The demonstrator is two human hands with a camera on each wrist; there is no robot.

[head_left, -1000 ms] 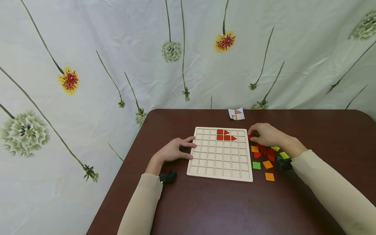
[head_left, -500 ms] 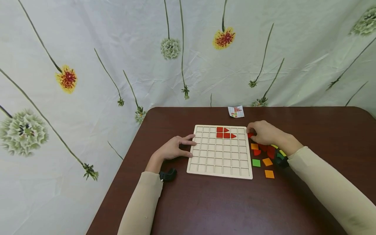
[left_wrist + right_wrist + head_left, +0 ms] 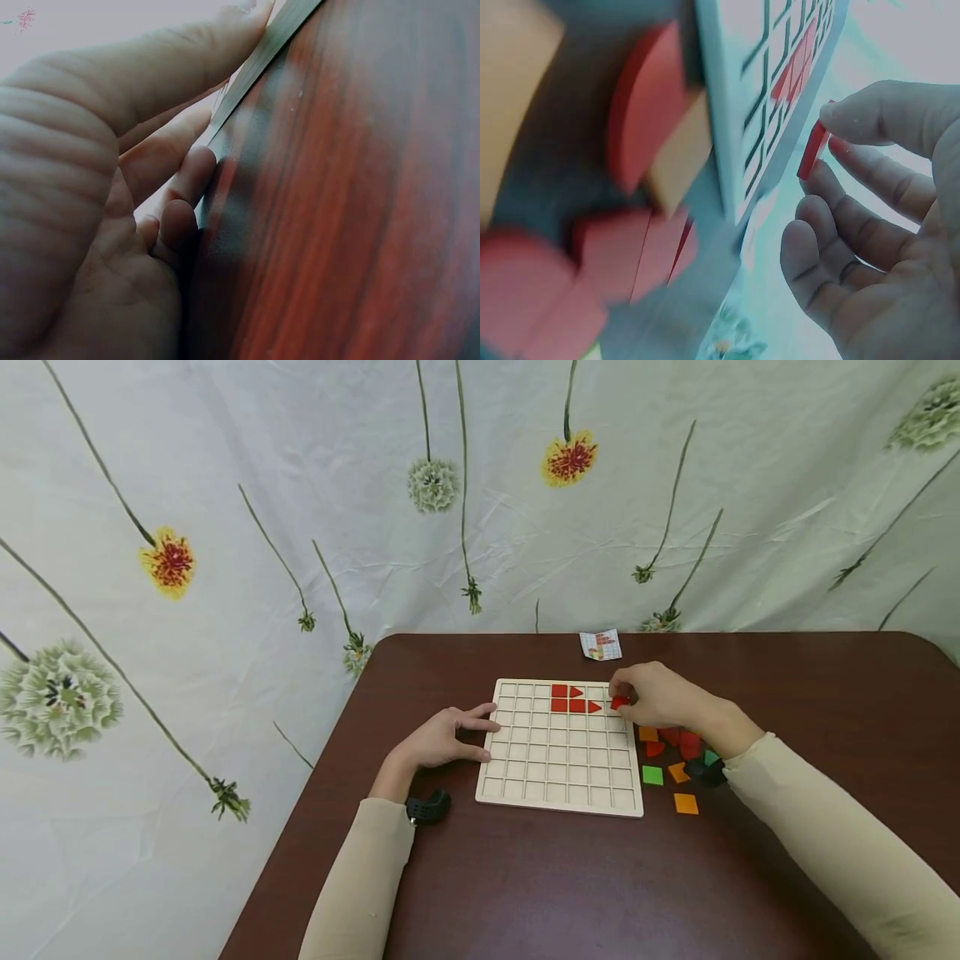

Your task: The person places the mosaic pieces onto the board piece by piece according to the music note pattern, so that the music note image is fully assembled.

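My right hand pinches a small red tile between thumb and fingers, over the upper right corner of a pale wooden grid board. In the right wrist view the red tile is seen nearly edge-on, raised off the board. On the board's upper rows lie red squares and red triangles pointing right, set in two rows. My left hand rests at the board's left edge, its thumb and fingers extended and touching the rim.
Right of the board lie loose tiles: a green square, an orange square, a red quarter-round and several others, partly hidden by my right arm. A printed pattern card lies near the table's back edge, before a flowered curtain.
My right hand has moved left from the loose tiles beside the board to above its upper right corner, bringing the red tile along. My left hand has stayed put.
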